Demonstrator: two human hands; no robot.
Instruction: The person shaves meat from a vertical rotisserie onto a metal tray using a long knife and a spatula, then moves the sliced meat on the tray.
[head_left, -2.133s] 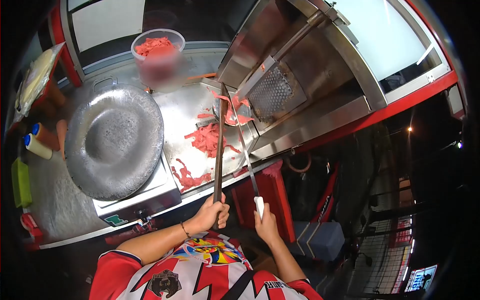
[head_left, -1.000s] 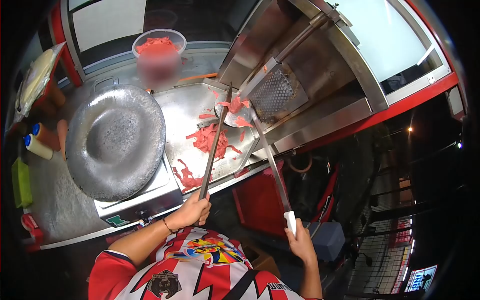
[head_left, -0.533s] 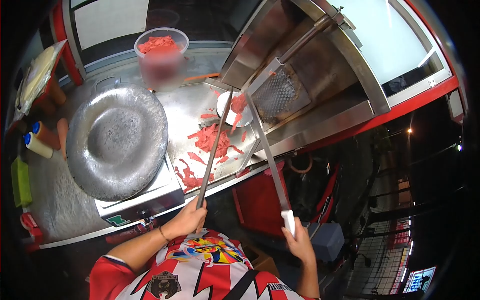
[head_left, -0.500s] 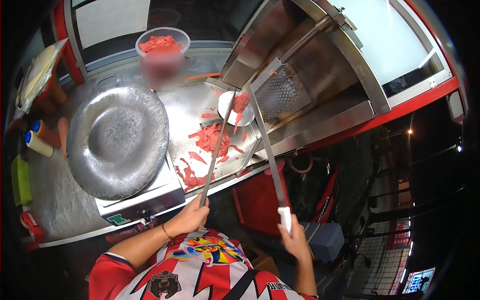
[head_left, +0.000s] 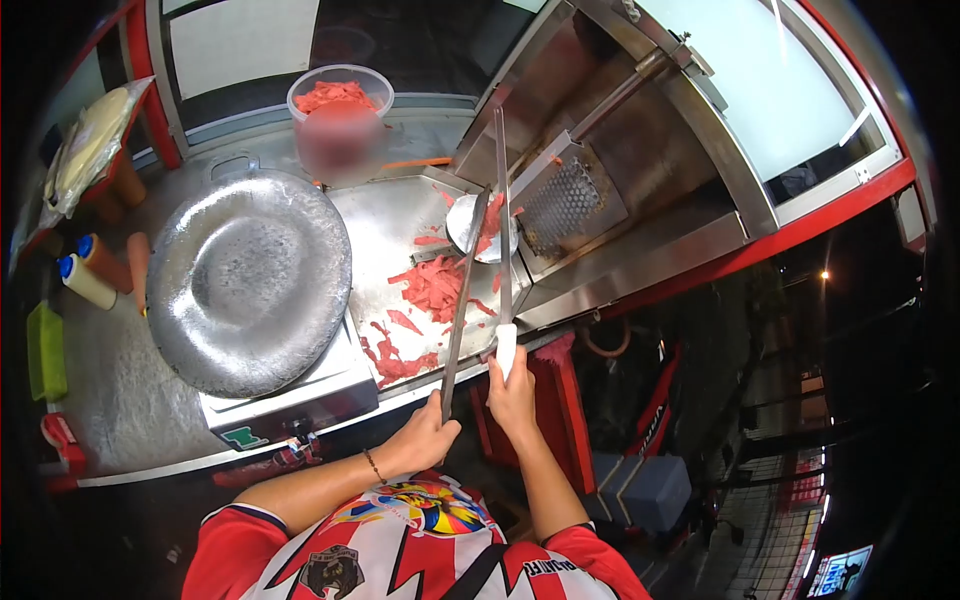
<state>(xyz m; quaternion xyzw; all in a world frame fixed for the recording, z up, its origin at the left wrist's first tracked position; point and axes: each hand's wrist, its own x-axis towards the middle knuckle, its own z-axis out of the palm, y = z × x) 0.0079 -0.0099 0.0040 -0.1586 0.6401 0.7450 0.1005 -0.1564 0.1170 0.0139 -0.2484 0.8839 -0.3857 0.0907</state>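
My left hand [head_left: 420, 438] is closed round the lower end of a long, narrow metal tool [head_left: 462, 310]; its exact kind is unclear. In my right hand [head_left: 513, 396], fingers wrapped round the white handle, is a long-bladed knife [head_left: 504, 220]. Both tools point away from me, their far parts crossing over a small round pale plate [head_left: 463, 222]. Some red meat [head_left: 490, 228] sits on that plate, partly hidden behind the blades. Below it, a heap of sliced red meat [head_left: 432, 288] and loose scraps [head_left: 400, 362] lie on the metal tray [head_left: 375, 240].
A large round metal pan [head_left: 250, 285] stands on a burner at left. Behind is a clear tub [head_left: 340, 120] of red meat. The steel grill housing [head_left: 600, 110] rises at right, with a perforated panel [head_left: 563, 207]. Sauce bottles [head_left: 88, 283] stand far left.
My right hand has moved left and forward, bringing the knife nearly upright in view, its tip farther ahead. My left hand has shifted slightly right, bringing the two tools closer together.
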